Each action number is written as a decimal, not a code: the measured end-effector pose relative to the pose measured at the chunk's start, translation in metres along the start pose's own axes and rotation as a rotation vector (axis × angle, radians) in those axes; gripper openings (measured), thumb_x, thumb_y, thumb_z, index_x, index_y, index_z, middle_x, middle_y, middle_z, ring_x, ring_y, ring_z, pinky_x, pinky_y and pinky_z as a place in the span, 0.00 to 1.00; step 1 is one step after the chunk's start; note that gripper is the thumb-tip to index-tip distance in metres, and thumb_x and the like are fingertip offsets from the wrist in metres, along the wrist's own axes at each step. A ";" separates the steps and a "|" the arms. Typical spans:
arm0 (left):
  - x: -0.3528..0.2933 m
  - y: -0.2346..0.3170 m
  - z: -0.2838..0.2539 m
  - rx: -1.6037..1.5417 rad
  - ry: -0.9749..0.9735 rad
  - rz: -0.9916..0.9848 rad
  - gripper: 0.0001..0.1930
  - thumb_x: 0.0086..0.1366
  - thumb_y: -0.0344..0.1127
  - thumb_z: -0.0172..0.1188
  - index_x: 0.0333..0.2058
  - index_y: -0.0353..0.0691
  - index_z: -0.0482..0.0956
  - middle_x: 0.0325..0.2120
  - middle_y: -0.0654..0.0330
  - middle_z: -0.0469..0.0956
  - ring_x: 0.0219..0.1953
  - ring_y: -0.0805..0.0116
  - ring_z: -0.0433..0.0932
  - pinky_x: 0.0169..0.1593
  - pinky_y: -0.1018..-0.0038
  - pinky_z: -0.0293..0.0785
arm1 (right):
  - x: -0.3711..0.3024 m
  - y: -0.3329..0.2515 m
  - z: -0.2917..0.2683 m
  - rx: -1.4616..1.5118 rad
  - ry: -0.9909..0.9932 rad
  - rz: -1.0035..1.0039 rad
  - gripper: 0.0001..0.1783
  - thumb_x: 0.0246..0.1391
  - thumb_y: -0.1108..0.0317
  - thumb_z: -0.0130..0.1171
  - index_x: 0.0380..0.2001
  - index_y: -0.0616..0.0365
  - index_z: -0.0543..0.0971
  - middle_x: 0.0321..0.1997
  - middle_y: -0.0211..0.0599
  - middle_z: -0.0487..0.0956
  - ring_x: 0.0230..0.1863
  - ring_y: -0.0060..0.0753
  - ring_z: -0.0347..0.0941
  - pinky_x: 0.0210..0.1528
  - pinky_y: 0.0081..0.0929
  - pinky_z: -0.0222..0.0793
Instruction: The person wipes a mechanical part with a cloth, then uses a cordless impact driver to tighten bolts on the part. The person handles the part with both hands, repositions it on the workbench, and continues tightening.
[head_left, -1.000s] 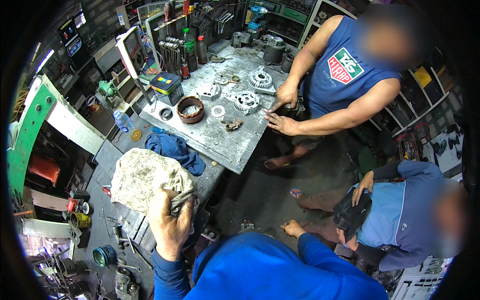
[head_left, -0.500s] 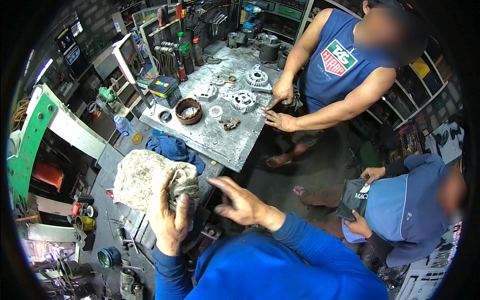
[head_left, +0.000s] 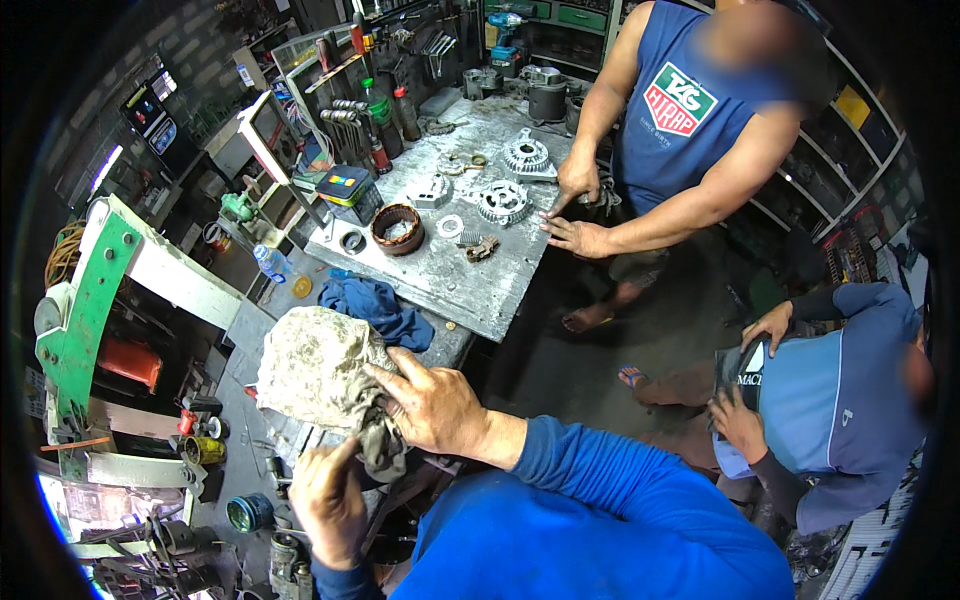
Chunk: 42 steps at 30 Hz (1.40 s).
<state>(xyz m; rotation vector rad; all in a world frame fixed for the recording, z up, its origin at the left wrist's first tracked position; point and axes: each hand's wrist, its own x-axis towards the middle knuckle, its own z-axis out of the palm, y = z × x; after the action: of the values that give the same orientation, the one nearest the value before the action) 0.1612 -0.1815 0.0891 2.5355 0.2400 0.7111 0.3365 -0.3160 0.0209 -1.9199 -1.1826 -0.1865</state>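
A pale camouflage-patterned cloth (head_left: 318, 362) drapes over a bulky thing on the bench at my left. What lies beneath it is hidden. Gathered folds of this cloth pass under my right hand (head_left: 440, 408), whose fingers grip it at its right side. A darker loose end hangs below that hand. My left hand (head_left: 330, 500) is just below the cloth, fingers partly bent and apart, with nothing visible in them. Right behind the cloth lies a crumpled dark blue cloth (head_left: 372, 308).
On the metal-topped table (head_left: 470, 295) sit a copper-wound stator ring (head_left: 397, 229), silver alternator housings (head_left: 502, 202) and a battery-like box (head_left: 346, 187). A person in a sleeveless shirt (head_left: 675, 100) leans on its right edge; another person (head_left: 830, 400) sits at the right. An open blue tin (head_left: 248, 512) stands lower left.
My right hand has moved left onto the cloth and taken hold of its folds. My left hand has come off the cloth, downward. The view has shifted slightly.
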 end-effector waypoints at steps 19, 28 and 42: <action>0.054 -0.014 0.029 0.159 -0.389 0.062 0.67 0.45 0.73 0.76 0.73 0.30 0.59 0.72 0.37 0.62 0.76 0.34 0.56 0.78 0.43 0.47 | -0.018 0.013 -0.012 0.092 -0.227 -0.243 0.42 0.53 0.54 0.66 0.71 0.56 0.71 0.81 0.61 0.55 0.54 0.57 0.83 0.50 0.44 0.82; 0.048 0.001 0.048 0.519 -0.320 0.059 0.56 0.56 0.69 0.69 0.75 0.42 0.62 0.76 0.37 0.55 0.78 0.31 0.49 0.77 0.36 0.38 | -0.046 0.024 -0.055 0.284 0.001 -0.033 0.09 0.52 0.73 0.71 0.35 0.62 0.83 0.43 0.41 0.84 0.38 0.46 0.84 0.38 0.37 0.79; 0.029 0.002 0.010 -0.499 -0.214 -0.130 0.49 0.58 0.26 0.69 0.76 0.36 0.54 0.65 0.40 0.75 0.71 0.49 0.70 0.75 0.55 0.60 | -0.013 -0.008 -0.048 0.384 -0.262 -0.014 0.30 0.69 0.62 0.57 0.72 0.52 0.70 0.43 0.59 0.85 0.38 0.66 0.83 0.44 0.56 0.80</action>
<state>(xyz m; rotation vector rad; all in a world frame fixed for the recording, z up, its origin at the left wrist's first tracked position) 0.1913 -0.1789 0.0959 2.0746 0.1307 0.3842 0.3372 -0.3575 0.0486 -1.6283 -1.2947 0.2759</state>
